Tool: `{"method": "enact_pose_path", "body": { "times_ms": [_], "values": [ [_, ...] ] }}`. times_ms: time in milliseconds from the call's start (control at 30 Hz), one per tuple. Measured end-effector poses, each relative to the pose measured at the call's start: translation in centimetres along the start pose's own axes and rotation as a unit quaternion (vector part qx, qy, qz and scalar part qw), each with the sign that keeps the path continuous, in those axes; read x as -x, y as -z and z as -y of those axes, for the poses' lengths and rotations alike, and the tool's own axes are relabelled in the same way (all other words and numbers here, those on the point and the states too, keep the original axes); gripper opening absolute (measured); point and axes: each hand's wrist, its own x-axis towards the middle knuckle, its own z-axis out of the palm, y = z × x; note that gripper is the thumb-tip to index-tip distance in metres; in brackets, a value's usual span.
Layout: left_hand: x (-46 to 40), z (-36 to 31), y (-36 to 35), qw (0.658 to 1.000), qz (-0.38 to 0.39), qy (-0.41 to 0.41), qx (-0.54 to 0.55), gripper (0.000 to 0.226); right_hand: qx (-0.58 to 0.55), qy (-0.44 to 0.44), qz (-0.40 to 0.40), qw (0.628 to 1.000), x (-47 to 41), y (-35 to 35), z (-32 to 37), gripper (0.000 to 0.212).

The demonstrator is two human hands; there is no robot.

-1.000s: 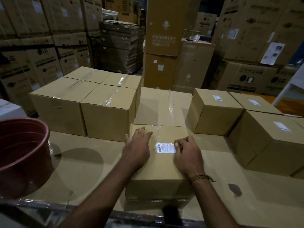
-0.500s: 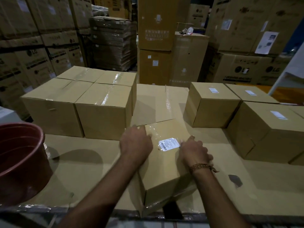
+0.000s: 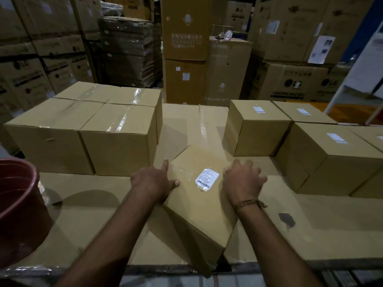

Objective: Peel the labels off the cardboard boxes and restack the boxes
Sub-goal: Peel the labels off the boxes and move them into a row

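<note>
Label (image 3: 207,179) print too blurred to read; red bucket (image 3: 18,206) cut off at left edge.

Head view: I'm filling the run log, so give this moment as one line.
left hand: holds left edge of box | right hand: at right edge | label: on | box: turned cornerwise | bucket: left
</note>
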Motion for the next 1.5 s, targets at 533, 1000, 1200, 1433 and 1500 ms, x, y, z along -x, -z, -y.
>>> {"method": "enact_pose_path", "body": {
  "times_ms": [533,1000,1200,1433,1500],
  "values": [
    [-1.8,-2.4,-1.9,0.956,-0.093,-0.214,0.180,0.114,-0.159,0.242,0.096,0.952,-3.3,-1.1,-1.2,0.040],
    [-1.8,-2.4,-5.2,0.944,-0.148,-0.197,0.221,0.108,-0.232,0.192,-0.049,0.952,-0.4,-2.1,1.4,0.021],
    [-1.9,-2.5,-5.3,0.945,-0.145,-0.195,0.218,0.109,-0.235,0.188,-0.052,0.952,-0.6,-2.3,1.6,0.011],
    [-2.0,-2.8,-5.6,0.948,-0.171,-0.184,0.197,0.096,-0.241,0.120,-0.050,0.962,-0.6,-2.6,3.0,0.009],
    [-2.1,-3.0,-5.8,0.947,-0.184,-0.174,0.196,0.089,-0.232,0.127,-0.057,0.963,-0.5,-2.9,2.9,0.008]
  ]
}}
